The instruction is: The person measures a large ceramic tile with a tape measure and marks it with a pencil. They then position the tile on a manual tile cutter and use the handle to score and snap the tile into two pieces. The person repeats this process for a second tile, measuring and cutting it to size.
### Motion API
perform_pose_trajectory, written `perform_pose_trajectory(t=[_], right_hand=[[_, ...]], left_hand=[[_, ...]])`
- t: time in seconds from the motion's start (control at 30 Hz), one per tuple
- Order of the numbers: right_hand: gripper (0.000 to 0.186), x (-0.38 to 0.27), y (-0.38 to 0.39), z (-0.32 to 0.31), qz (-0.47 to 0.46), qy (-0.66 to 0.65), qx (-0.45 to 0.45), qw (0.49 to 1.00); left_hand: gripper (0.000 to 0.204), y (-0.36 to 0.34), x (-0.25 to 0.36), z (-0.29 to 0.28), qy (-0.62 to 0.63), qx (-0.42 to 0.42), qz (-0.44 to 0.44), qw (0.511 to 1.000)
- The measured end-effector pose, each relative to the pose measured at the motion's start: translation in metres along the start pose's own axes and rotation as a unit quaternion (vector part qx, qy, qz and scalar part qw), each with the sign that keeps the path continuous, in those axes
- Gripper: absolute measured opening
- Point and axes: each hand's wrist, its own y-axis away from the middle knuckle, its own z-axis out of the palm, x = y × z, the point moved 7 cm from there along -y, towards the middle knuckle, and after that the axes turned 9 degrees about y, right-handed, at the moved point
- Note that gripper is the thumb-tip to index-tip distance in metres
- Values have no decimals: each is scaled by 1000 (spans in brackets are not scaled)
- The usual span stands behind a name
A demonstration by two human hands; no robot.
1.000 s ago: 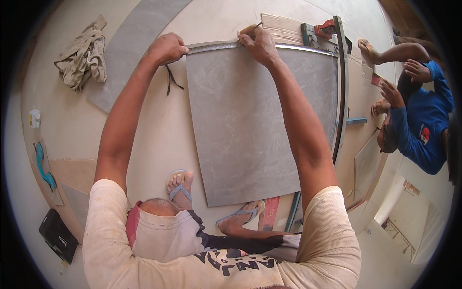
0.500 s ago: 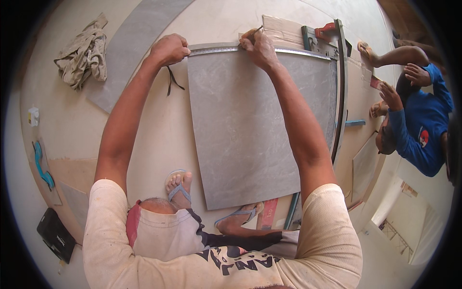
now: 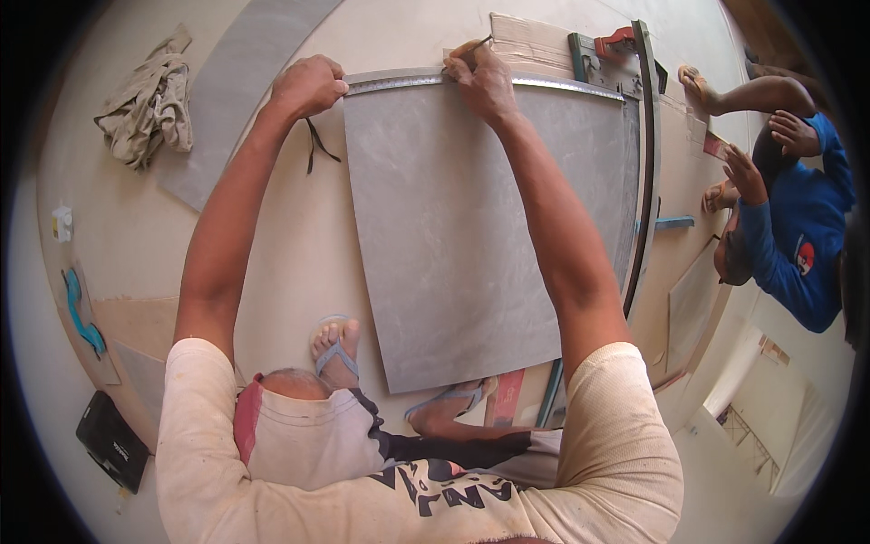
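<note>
A large grey tile (image 3: 444, 245) lies before me, with a metal measuring strip (image 3: 566, 89) across its far edge. My left hand (image 3: 308, 86) is closed on the strip's left end at the tile's far left corner; a dark strap (image 3: 314, 145) lies just below it. My right hand (image 3: 485, 86) is closed around a thin dark marking tool (image 3: 485, 42) and rests on the strip. A cutter with red and green parts (image 3: 614, 45) and a long black rail (image 3: 647, 163) stands along the tile's right side.
A crumpled cloth (image 3: 145, 104) and another grey tile (image 3: 217, 109) lie at left, beside a teal tool (image 3: 80, 313) and black case (image 3: 109, 440). Cardboard (image 3: 530, 41) lies beyond the strip. A person in blue (image 3: 797, 236) squats at right.
Both my hands appear slightly higher and further left in the picture, as do the tile and measuring strip; my grips look the same. The person in blue has shifted slightly.
</note>
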Motion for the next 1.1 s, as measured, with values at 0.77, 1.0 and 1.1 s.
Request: perform_pose_trajectory(t=[0.77,1.0,1.1], right_hand=[[14,0,3,-3,-34,27,1,999],[14,5,-1,2,-28,-17,3,999],[14,-1,-3,0,-22,-1,11,1000]], left_hand=[[35,-2,-2,2,-15,11,-5,1000],[39,-4,-1,5,-18,21,0,1000],[39,-6,-7,7,0,22,7,1000]])
